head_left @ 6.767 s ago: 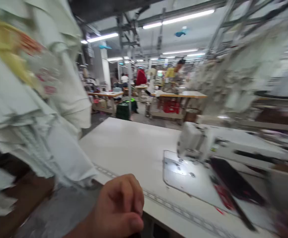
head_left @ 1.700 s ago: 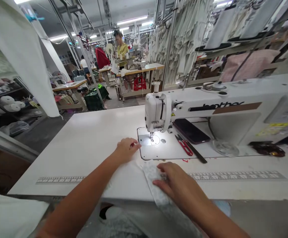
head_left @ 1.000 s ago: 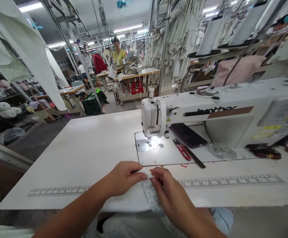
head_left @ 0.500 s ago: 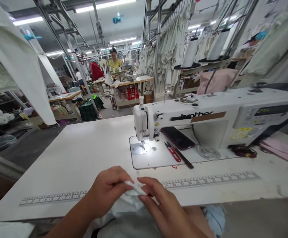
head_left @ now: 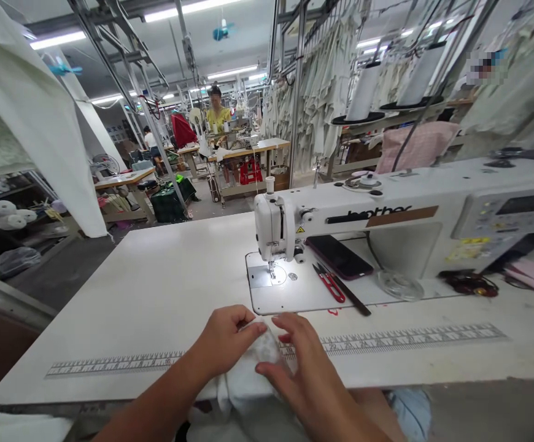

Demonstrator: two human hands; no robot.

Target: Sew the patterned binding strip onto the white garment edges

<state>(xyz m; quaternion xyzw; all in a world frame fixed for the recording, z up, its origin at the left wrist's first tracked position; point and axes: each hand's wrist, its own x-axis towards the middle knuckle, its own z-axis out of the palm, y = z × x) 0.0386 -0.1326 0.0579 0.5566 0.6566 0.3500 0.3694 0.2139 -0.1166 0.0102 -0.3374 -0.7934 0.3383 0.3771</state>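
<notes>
A pale, whitish-green piece of fabric (head_left: pixel 253 383) hangs over the front edge of the table and down onto my lap. My left hand (head_left: pixel 228 337) pinches its upper edge between thumb and fingers. On the other side, my right hand (head_left: pixel 301 362) is spread, thumb and fingers apart, beside the cloth's folded top; whether the fingertips touch it is hard to tell. Just beyond both hands stands a white sewing machine (head_left: pixel 359 212), its lit needle area (head_left: pixel 272 273) over a metal plate.
Red thread snips (head_left: pixel 330 285), a dark slim tool (head_left: pixel 352 298), a phone (head_left: pixel 339 256) and a clear round dish (head_left: pixel 400 285) lie by the machine. A printed ruler (head_left: pixel 409 339) runs along the table (head_left: pixel 175 276). Hanging cloth (head_left: pixel 55 123) is at left; a person in yellow (head_left: pixel 218 116) sits far off.
My right hand has loosened from its pinch on the fabric and spread its fingers. The left hand keeps hold of the cloth, whose top now stands more upright. The view has shifted slightly.
</notes>
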